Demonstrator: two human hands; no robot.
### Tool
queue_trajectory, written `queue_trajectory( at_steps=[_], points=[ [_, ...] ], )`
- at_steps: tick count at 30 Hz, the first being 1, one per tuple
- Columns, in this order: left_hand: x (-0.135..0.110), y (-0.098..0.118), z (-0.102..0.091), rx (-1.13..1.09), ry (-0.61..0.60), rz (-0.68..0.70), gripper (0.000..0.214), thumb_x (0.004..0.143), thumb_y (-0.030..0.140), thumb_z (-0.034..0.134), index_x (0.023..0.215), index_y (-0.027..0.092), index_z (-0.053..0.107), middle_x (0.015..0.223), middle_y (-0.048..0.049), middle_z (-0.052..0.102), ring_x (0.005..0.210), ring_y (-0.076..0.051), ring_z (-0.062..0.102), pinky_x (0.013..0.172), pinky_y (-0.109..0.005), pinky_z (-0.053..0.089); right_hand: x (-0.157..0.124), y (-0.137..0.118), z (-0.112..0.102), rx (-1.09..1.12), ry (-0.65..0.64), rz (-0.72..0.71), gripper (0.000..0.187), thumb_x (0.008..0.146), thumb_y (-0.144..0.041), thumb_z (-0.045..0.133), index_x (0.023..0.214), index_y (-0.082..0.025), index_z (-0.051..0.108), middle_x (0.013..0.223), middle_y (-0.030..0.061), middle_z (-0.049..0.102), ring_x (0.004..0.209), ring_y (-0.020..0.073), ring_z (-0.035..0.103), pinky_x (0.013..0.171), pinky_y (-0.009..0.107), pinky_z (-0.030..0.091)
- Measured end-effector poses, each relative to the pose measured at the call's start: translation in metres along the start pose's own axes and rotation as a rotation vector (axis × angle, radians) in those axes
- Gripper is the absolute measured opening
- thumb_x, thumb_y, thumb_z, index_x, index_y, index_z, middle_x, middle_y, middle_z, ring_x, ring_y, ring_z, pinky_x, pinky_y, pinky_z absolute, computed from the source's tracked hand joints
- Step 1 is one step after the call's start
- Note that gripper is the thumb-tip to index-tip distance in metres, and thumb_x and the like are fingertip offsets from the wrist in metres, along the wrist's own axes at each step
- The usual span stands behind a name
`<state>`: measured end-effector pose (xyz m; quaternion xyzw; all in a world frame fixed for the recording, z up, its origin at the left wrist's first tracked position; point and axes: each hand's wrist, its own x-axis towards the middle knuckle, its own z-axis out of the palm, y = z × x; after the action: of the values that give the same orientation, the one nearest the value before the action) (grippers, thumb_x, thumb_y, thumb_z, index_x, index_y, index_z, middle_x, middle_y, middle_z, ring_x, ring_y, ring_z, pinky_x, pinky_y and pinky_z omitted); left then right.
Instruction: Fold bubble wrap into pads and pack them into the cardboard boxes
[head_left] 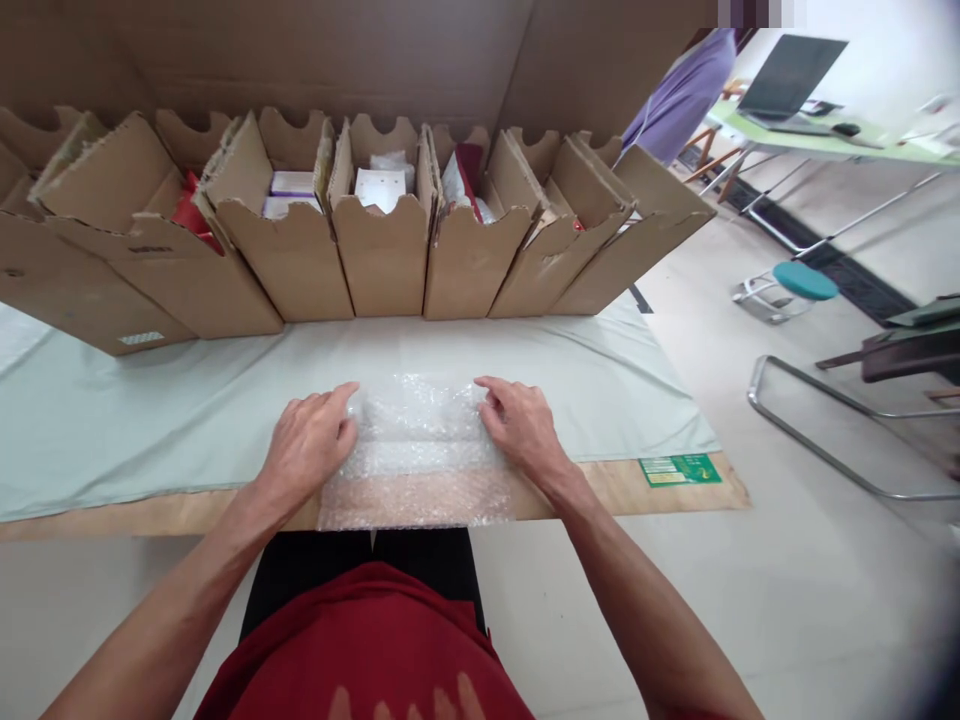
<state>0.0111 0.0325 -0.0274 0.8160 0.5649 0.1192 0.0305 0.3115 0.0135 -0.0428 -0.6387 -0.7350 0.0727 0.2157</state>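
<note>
A clear sheet of bubble wrap (420, 430) lies on the pale green cloth (592, 370), its near end over the table's bare wooden edge. My left hand (313, 435) is at the sheet's left side, with fingers curled and thumb and forefinger on its border. At the opposite border, my right hand (521, 425) has its forefinger by the far right corner and its thumb just below. Both hands appear to hold the sheet by its sides; the undersides of the fingers are hidden. Light glints off the wrap, so any layers in it are hard to make out.
Behind the wrap stands a row of open cardboard bins (382, 260) holding small boxes and packets. A green label (679, 470) is on the wooden edge. To the right are a teal stool (805, 280), a metal-framed chair (825, 440), a laptop (795, 85) and a person's purple clothing (682, 95).
</note>
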Motion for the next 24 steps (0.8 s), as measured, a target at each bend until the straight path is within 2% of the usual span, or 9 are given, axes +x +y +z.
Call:
queue_trajectory(
  at_steps=[2,4,7,10,12,15,17,20,24],
  points=[
    [0.004,-0.005,-0.004,-0.017,0.105,0.019,0.043,0.089,0.019,0.046,0.127,0.018,0.066,0.083,-0.0053,0.075,0.082,-0.025,0.071,0.081,-0.038,0.052,0.009,-0.007,-0.004,0.001,0.097,-0.036,0.036,0.092,-0.019,0.053,0.124,-0.019,0.069,0.088,0.0066,0.075,0.086,0.0258,0.067,0.084,0.039,0.041],
    [0.012,-0.010,-0.005,-0.024,0.144,0.015,0.042,0.090,0.020,0.046,0.127,0.018,0.066,0.087,-0.0066,0.074,0.089,-0.027,0.071,0.087,-0.041,0.052,0.023,-0.011,-0.006,-0.025,0.133,-0.059,0.037,0.094,-0.019,0.052,0.128,-0.019,0.067,0.094,0.0074,0.076,0.090,0.0264,0.067,0.088,0.040,0.041],
    [0.022,-0.016,-0.003,0.011,0.065,-0.058,0.045,0.089,0.018,0.048,0.130,0.015,0.065,0.094,-0.0124,0.073,0.098,-0.032,0.070,0.090,-0.047,0.053,0.044,-0.008,-0.002,-0.101,0.037,-0.023,0.039,0.095,-0.017,0.053,0.132,-0.016,0.065,0.105,0.0122,0.076,0.101,0.0307,0.067,0.094,0.045,0.041],
    [0.020,-0.017,0.000,0.022,0.041,-0.089,0.045,0.089,0.020,0.051,0.132,0.011,0.063,0.107,-0.0192,0.070,0.106,-0.037,0.067,0.091,-0.052,0.053,0.049,0.004,0.002,-0.141,0.006,0.049,0.046,0.095,-0.024,0.057,0.140,-0.013,0.058,0.135,0.0203,0.066,0.120,0.0370,0.061,0.098,0.050,0.043],
    [0.015,-0.013,0.002,-0.006,0.106,-0.035,0.042,0.092,0.022,0.051,0.132,0.013,0.062,0.119,-0.0205,0.067,0.113,-0.037,0.065,0.095,-0.053,0.052,0.044,0.007,0.003,-0.125,0.062,0.050,0.051,0.097,-0.031,0.057,0.144,-0.013,0.054,0.152,0.0220,0.053,0.131,0.0390,0.054,0.101,0.053,0.044],
    [0.016,0.002,0.006,-0.053,0.178,0.096,0.039,0.095,0.018,0.048,0.131,0.013,0.062,0.142,-0.0218,0.060,0.129,-0.036,0.059,0.104,-0.053,0.049,0.037,-0.009,0.005,-0.060,0.089,-0.073,0.049,0.100,-0.032,0.053,0.146,-0.017,0.052,0.160,0.0184,0.046,0.141,0.0364,0.047,0.107,0.054,0.043],
    [0.023,0.015,0.013,-0.074,0.132,0.205,0.042,0.097,0.017,0.045,0.135,0.011,0.059,0.154,-0.0226,0.051,0.142,-0.036,0.050,0.113,-0.053,0.044,0.040,-0.028,0.012,-0.032,0.025,-0.182,0.048,0.100,-0.029,0.051,0.147,-0.019,0.051,0.162,0.0153,0.043,0.145,0.0330,0.045,0.112,0.052,0.042],
    [0.035,0.027,0.031,-0.072,-0.042,0.325,0.053,0.100,0.026,0.046,0.149,0.008,0.047,0.164,-0.0229,0.040,0.153,-0.034,0.036,0.122,-0.052,0.034,0.051,-0.050,0.029,-0.063,-0.148,-0.255,0.050,0.101,-0.025,0.050,0.150,-0.016,0.050,0.164,0.0154,0.042,0.149,0.0298,0.041,0.115,0.048,0.041],
    [0.033,0.013,0.048,-0.002,-0.154,0.325,0.070,0.102,0.047,0.046,0.157,0.006,0.036,0.168,-0.0227,0.031,0.158,-0.033,0.025,0.129,-0.052,0.019,0.056,-0.038,0.043,-0.172,-0.278,-0.282,0.056,0.105,-0.040,0.049,0.154,-0.012,0.046,0.164,0.0172,0.040,0.155,0.0300,0.033,0.122,0.050,0.031]
  ],
)
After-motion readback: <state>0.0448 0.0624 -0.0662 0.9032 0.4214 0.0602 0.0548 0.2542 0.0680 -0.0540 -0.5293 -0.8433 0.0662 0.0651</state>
